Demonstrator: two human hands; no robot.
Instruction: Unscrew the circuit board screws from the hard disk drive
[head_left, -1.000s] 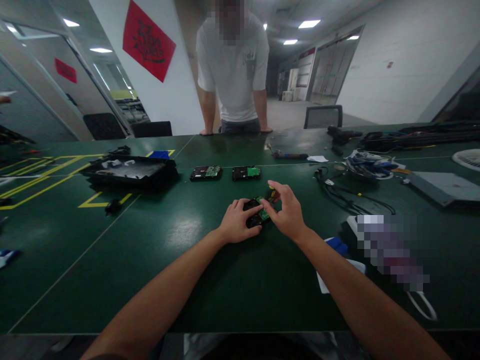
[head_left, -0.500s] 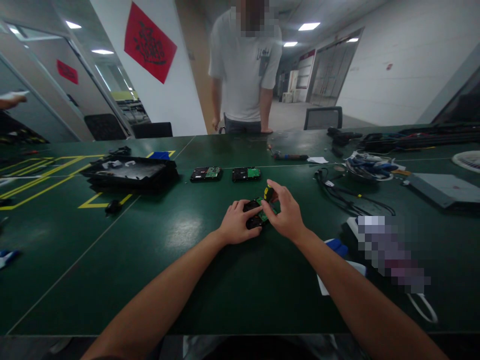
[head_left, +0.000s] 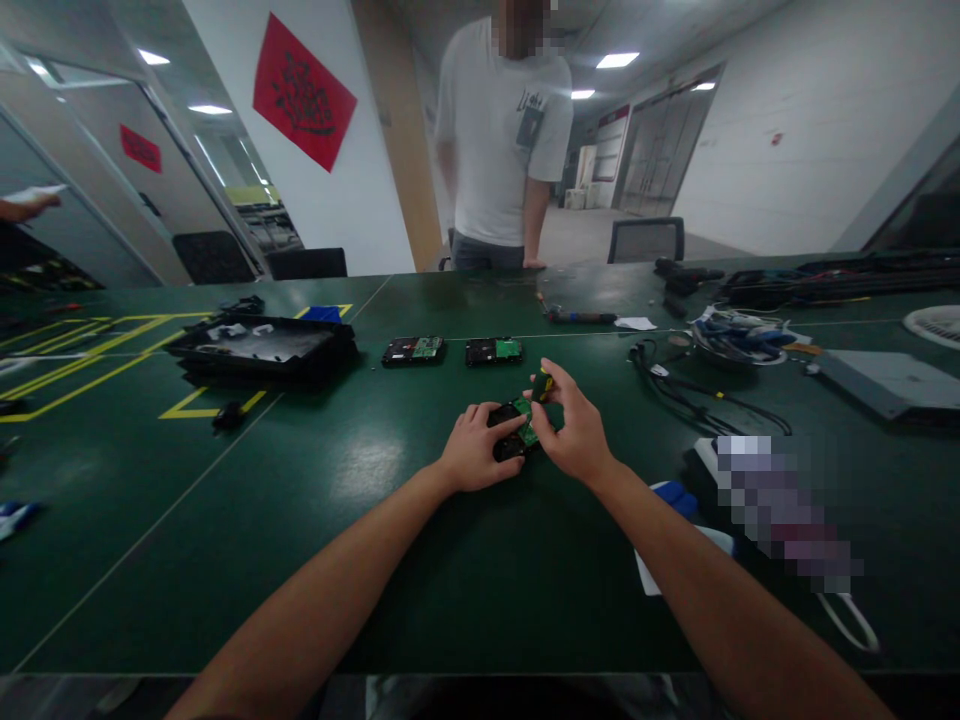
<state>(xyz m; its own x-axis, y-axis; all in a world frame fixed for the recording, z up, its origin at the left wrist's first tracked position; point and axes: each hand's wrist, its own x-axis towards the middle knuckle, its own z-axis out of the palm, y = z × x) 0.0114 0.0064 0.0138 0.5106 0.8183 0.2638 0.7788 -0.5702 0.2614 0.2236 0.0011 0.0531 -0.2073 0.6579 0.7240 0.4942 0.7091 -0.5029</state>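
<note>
A black hard drive (head_left: 510, 446) with a green circuit board lies on the table in front of me. My left hand (head_left: 478, 452) grips its left side, thumb at the near edge and a finger reaching over the board. Between the thumb and fingers of my right hand (head_left: 571, 425) is a short screwdriver (head_left: 541, 384) with a black and yellow handle. It stands roughly upright over the board; its tip is too small to make out. Farther back lie a second hard drive (head_left: 493, 351) and, left of it, a third hard drive (head_left: 413, 350).
A black tray (head_left: 262, 345) sits at the left, with a small black part (head_left: 228, 416) before it. Black cables (head_left: 679, 395), a grey metal box (head_left: 889, 380) and blue-white cloth (head_left: 679, 497) lie at the right. A person (head_left: 502, 150) stands across the table.
My right hand and the screwdriver handle have shifted slightly, and the fingers have changed their hold on the handle. The person across the table has moved a little to the right.
</note>
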